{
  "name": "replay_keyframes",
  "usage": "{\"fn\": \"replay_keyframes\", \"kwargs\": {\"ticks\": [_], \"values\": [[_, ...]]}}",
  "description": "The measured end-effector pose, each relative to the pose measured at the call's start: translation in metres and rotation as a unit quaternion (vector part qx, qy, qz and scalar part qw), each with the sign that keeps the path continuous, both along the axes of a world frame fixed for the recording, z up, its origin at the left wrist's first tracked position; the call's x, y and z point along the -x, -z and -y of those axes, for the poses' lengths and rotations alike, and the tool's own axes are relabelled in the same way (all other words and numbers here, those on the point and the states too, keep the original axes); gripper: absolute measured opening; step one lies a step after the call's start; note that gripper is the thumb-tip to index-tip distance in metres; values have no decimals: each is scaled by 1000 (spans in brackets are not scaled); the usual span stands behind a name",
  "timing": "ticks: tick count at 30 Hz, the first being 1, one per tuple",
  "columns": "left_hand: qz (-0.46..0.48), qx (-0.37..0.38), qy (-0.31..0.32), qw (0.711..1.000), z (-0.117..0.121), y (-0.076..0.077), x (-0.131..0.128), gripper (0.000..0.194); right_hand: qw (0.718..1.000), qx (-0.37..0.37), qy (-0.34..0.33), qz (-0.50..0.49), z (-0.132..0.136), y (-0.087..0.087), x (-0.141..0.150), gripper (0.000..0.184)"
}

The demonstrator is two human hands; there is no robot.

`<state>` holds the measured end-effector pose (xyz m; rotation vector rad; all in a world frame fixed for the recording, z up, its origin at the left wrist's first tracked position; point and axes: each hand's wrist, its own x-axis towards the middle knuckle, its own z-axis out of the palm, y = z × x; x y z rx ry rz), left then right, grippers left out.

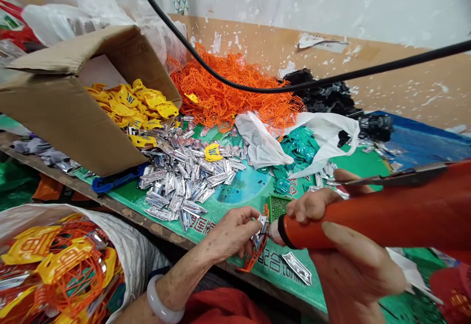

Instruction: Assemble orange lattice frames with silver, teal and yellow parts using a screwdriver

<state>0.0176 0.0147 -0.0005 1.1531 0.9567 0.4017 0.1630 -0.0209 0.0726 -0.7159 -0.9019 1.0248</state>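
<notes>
My left hand is closed, pinching a shiny metal plate against an orange plastic frame at the table's front edge. Wrapped around the thick red body of a power screwdriver is my right hand. The tool lies almost level, its nose pointing left and its tip at the metal plate; the exact contact is too small to make out. Just behind the nose stands a small green basket. A loose metal plate lies below the tool on the green tabletop.
Metal plates are heaped left of centre, beside a tipped cardboard box of yellow plastic parts. Orange frames and black parts pile against the wall. A black cable hangs across. A white sack stands lower left.
</notes>
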Motion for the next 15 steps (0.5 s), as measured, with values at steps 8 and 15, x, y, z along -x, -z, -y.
{"fn": "replay_keyframes", "kwargs": {"ticks": [8, 15], "values": [[-16, -63, 4, 998, 0, 0, 3, 26, 1000, -5, 4, 9, -1, 1, 2, 41], [-35, -79, 8, 996, -1, -6, 3, 27, 1000, -5, -12, -5, -1, 0, 5, 43]]}}
